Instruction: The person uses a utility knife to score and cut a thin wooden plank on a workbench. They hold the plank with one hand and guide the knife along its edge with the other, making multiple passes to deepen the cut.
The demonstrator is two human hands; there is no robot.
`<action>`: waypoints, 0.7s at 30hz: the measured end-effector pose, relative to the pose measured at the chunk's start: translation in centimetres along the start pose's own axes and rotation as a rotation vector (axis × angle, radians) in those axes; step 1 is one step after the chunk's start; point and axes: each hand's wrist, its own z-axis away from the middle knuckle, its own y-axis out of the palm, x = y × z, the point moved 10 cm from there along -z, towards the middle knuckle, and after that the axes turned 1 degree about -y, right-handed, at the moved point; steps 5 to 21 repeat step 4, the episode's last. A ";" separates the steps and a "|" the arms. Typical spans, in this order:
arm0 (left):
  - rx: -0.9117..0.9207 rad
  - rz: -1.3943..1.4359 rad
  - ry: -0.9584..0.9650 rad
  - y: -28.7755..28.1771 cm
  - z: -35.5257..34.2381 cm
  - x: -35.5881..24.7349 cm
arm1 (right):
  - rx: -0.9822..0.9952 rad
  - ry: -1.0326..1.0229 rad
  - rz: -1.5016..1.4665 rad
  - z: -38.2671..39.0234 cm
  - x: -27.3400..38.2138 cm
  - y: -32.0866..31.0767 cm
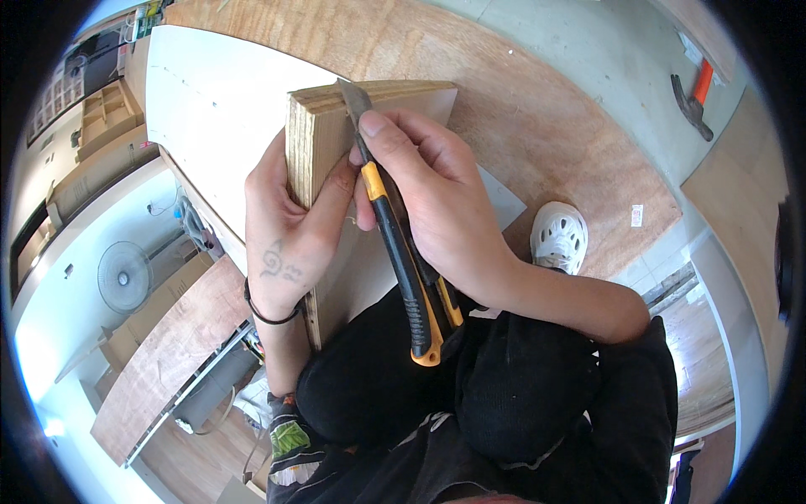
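Note:
A thick plywood piece [300, 147] with layered, raw edges and a pale face stands on edge in front of me, leaning by my legs. My left hand [290, 231] is closed round its left edge, thumb on the near face and fingers behind. In my right hand [441, 189] is a black and yellow snap-off utility knife [395, 252], its handle end pointing down toward my lap. Its blade is extended and lies against the plywood's upper edge, close to the left corner. My right thumb presses along the blade's side, and some right fingers are hidden behind the knife.
Under the work lie a white panel [218, 97] and a large plywood sheet [554, 118]. A hammer [695, 105] with an orange handle rests at the far right. My white shoe [560, 233] is on the sheet. At left are a fan [126, 277] and a wooden tabletop [180, 349].

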 end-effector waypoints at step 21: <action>-0.005 -0.005 0.006 -0.1 0.0 0.0 | 0.018 0.011 -0.042 -0.2 -0.1 0.3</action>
